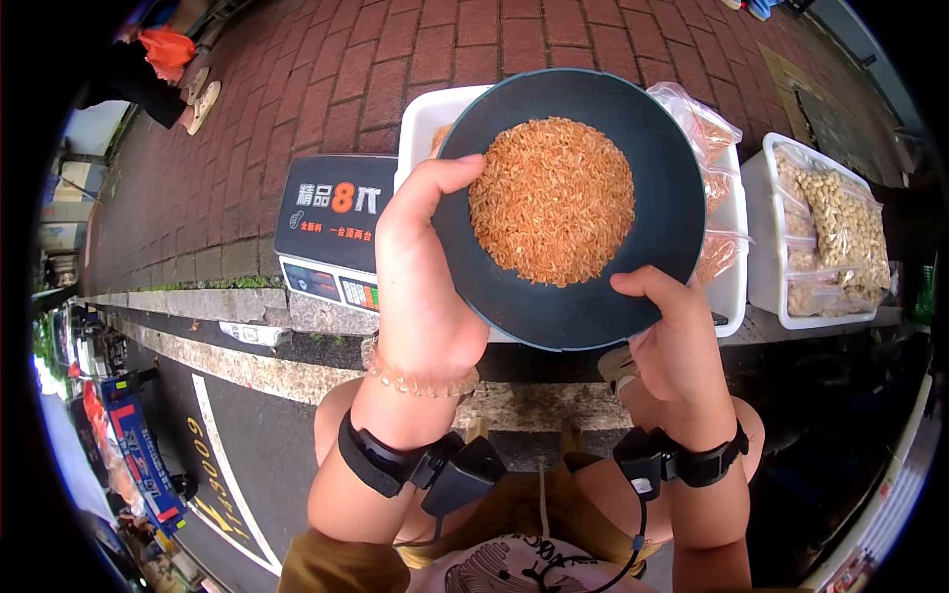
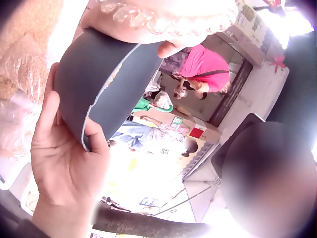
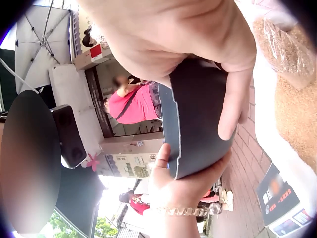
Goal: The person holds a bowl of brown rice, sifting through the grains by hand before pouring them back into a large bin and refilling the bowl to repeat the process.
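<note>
A dark blue-grey bowl [image 1: 669, 178] is held up in front of the body, with a round heap of reddish-brown rice grains [image 1: 552, 198] in its middle. My left hand [image 1: 420, 257], with a clear beaded bracelet at its wrist, grips the bowl's left side, thumb over the rim. On the lower right, my right hand [image 1: 677, 331] holds it the same way. Both wrist views show fingers spread beneath the dark underside [image 3: 200, 119]. The bowl overlaps a white tub [image 1: 420, 111] in the head view, hiding much of it.
Clear bags of grain [image 1: 720, 203] lie in the white tub behind the bowl. A black-topped scale [image 1: 326, 217] stands to its left. On the right, another white tub [image 1: 773, 247] holds bags of pale beans or nuts [image 1: 845, 222]. Brick paving [image 1: 395, 44] lies beyond.
</note>
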Demonstrator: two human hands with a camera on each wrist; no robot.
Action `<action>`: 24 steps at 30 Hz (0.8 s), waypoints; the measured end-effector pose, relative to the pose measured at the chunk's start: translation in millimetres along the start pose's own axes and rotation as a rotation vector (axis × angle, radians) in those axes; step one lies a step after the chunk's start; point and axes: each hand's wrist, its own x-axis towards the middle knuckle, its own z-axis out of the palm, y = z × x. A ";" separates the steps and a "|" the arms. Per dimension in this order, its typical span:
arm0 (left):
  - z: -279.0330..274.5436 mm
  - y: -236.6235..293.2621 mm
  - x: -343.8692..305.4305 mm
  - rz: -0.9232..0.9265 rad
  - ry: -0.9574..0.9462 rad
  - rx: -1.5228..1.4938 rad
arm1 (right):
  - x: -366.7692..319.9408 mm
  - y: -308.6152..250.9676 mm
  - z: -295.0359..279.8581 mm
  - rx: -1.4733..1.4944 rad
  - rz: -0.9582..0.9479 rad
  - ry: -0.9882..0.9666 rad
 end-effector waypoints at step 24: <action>-12.7 -15.1 3.9 -0.075 0.077 -0.027 | 70.8 5.9 -31.0 -0.954 -0.964 0.359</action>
